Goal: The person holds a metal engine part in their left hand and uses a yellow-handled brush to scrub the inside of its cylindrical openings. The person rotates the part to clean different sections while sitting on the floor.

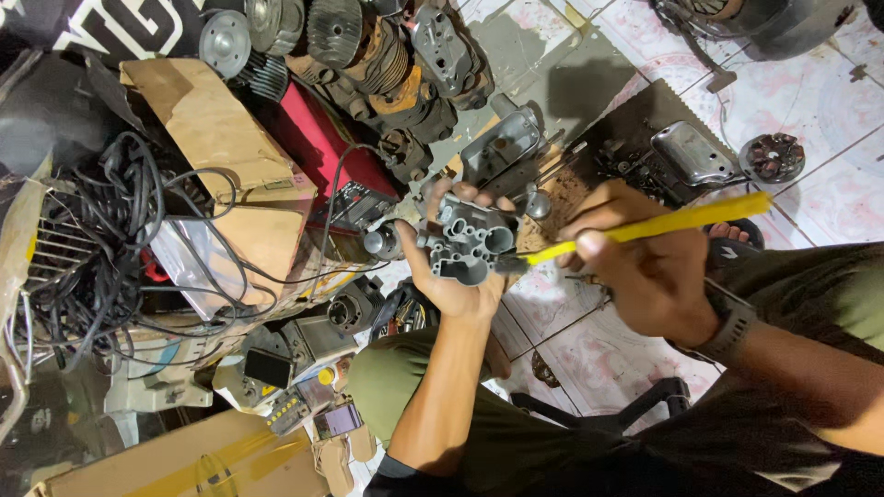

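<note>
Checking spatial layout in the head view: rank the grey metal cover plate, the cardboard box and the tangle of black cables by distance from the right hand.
1. Grey metal cover plate, just above the right hand.
2. Cardboard box, upper left.
3. Tangle of black cables, far left.

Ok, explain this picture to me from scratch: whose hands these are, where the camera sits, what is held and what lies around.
There is no machine here. A person wears one camera on the head, and it looks down at their own two bare hands.

The left hand cradles a grey metal engine part with several round openings. The right hand, with a dark watch at the wrist, grips a yellow-handled tool whose tip meets that part.

Around them the tiled floor holds more pieces: finned cylinders, a metal cover, a tangle of black cables, cardboard and a red box.
</note>
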